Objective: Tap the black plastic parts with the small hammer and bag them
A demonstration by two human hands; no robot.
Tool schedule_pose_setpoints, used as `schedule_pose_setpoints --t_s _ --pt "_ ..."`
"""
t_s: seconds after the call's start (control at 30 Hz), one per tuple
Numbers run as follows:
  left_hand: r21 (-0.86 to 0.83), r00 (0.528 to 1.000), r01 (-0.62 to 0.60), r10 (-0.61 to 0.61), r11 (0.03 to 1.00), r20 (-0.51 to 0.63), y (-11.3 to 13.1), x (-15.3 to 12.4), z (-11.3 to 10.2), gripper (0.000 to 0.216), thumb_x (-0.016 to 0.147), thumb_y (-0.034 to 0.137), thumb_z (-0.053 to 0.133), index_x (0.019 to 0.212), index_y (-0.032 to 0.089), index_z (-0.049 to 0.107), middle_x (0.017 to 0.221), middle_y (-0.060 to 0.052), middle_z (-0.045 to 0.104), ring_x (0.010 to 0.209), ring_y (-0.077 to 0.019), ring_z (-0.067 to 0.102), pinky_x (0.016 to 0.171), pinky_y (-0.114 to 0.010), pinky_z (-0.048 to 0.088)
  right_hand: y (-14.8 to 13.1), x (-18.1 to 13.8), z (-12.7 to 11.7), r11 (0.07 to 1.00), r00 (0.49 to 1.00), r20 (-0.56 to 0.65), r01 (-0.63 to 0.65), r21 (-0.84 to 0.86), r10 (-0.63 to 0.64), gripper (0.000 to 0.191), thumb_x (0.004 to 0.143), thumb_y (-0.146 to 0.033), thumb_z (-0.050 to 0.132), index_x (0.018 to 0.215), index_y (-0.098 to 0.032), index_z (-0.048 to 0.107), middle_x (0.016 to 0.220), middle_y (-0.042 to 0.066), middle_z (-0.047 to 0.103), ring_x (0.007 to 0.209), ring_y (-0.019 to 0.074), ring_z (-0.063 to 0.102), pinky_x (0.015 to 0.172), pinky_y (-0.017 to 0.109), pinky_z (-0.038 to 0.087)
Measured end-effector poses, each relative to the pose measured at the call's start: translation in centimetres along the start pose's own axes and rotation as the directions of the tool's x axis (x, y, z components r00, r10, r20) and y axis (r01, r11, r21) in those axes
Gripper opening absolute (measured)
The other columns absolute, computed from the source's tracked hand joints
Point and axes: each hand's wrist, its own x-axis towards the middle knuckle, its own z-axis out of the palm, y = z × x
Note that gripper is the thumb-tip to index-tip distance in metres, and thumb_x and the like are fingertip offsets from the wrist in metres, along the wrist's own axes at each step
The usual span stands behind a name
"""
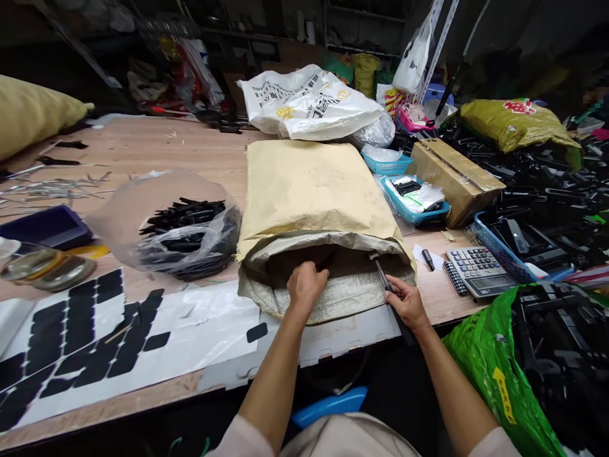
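At table (157,146) edge, left hand (307,285) inside sack (309,190) mouth, grip unclear, right hand (405,303) pinching black bar (382,277) at rim

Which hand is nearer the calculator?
Right. The right hand, holding a black strip, sits just left of the calculator; the left hand is farther left, reaching into the sack.

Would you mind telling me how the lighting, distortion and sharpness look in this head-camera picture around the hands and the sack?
Head view: even light on the tan sack and wooden table, shelves behind nearly black; sack mouth shadowed around the left hand; mild glare on the clear plastic bag; wide-angle bending at the table edges; right hand and its black strip sharp.
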Motion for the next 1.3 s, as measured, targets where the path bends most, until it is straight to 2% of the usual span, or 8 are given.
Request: schedule_pose_setpoints --t_s 0.1,0.17,0.3,0.47,0.73,0.93,1.07,1.3 --pt "0.02 0.998 -0.053 0.053 0.998 0.021 -0.3 -3.4 -0.2 0.019 0.079 0.032 0.069 0.095 0.024 0.075 0.09 -0.004 0.071 0.087 -0.0233 0.063 0.072 -0.031 0.044 0.0 0.1 0.0 1.0 1.0 -0.011 0.018 -0.02 -0.019 0.046 0.08 -0.032 0.064 0.12 -0.011 0.068 0.061 -0.005 0.044 0.054 0.0102 0.041 0.05 0.023 0.037" --pt "0.013 0.993 -0.119 0.119 0.993 0.023 -0.2 -4.7 0.1 0.021 0.079 0.03 0.07 0.099 0.026 0.075 0.093 -0.003 0.07 0.092 -0.0225 0.061 0.076 -0.03 0.044 0.0 0.1 0.0 0.998 0.999 -0.02 0.035 -0.042 -0.036 0.046 0.079 -0.032 0.065 0.12 -0.011 0.069 0.062 -0.005 0.043 0.055 0.0099 0.04 0.051 0.023 0.036" --pt "0.021 0.979 -0.197 0.198 0.98 -0.043 -0.4 -5.2 1.0 0.027 0.082 0.034 0.071 0.107 0.026 0.073 0.091 -0.003 0.068 0.092 -0.0229 0.058 0.08 -0.031 0.044 -0.4 0.0 0.0 0.992 0.998 -0.014 0.067 -0.107 -0.069 0.045 0.077 -0.032 0.065 0.118 -0.013 0.071 0.064 -0.004 0.046 0.055 0.0101 0.04 0.05 0.023 0.036" --pt "0.043 0.965 -0.257 0.259 0.965 -0.042 -0.8 -5.0 1.2 0.023 0.084 0.036 0.069 0.104 0.028 0.075 0.091 -0.003 0.067 0.091 -0.0231 0.057 0.078 -0.032 0.043 -2.1 -1.5 0.4 0.959 0.992 0.011 0.126 -0.255 -0.127 0.044 0.08 -0.029 0.064 0.12 -0.014 0.072 0.062 -0.004 0.046 0.052 0.0095 0.037 0.049 0.023 0.034" --pt "-0.042 0.977 -0.214 0.215 0.976 0.016 -0.7 -5.0 0.9 0.023 0.079 0.032 0.072 0.101 0.028 0.077 0.089 -0.001 0.068 0.088 -0.0214 0.056 0.077 -0.032 0.042 -5.2 -3.9 2.2 0.954 0.983 0.128 0.162 -0.253 -0.133 0.047 0.082 -0.027 0.063 0.127 -0.015 0.069 0.063 -0.002 0.052 0.049 0.0101 0.04 0.047 0.023 0.036" --pt "-0.065 0.978 -0.206 0.208 0.976 0.02 -0.7 -4.9 1.0 0.023 0.078 0.031 0.072 0.1 0.029 0.077 0.088 -0.001 0.068 0.086 -0.0207 0.055 0.076 -0.031 0.041 -4.6 -4.3 2.7 0.925 0.977 0.178 0.172 -0.338 -0.117 0.045 0.08 -0.024 0.062 0.124 -0.016 0.071 0.059 -0.004 0.047 0.051 0.0109 0.04 0.048 0.022 0.034" --pt "-0.08 0.979 -0.199 0.202 0.977 0.024 -0.6 -4.9 0.8 0.02 0.078 0.03 0.073 0.097 0.028 0.077 0.086 0.0 0.067 0.085 -0.0201 0.054 0.075 -0.031 0.04 -4.9 -4.3 2.9 0.945 0.981 0.168 0.146 -0.293 -0.099 0.045 0.082 -0.026 0.062 0.125 -0.015 0.07 0.061 -0.003 0.046 0.051 0.0104 0.038 0.047 0.022 0.033" --pt "-0.096 0.984 -0.127 0.138 0.987 0.112 -0.3 -4.5 0.3 0.021 0.075 0.027 0.077 0.096 0.025 0.074 0.091 -0.001 0.068 0.09 -0.0211 0.056 0.079 -0.031 0.04 -5.2 -4.1 4.3 0.946 0.97 0.236 0.13 -0.298 -0.059 0.045 0.081 -0.023 0.062 0.124 -0.017 0.071 0.059 -0.006 0.04 0.051 0.0098 0.036 0.049 0.022 0.031"
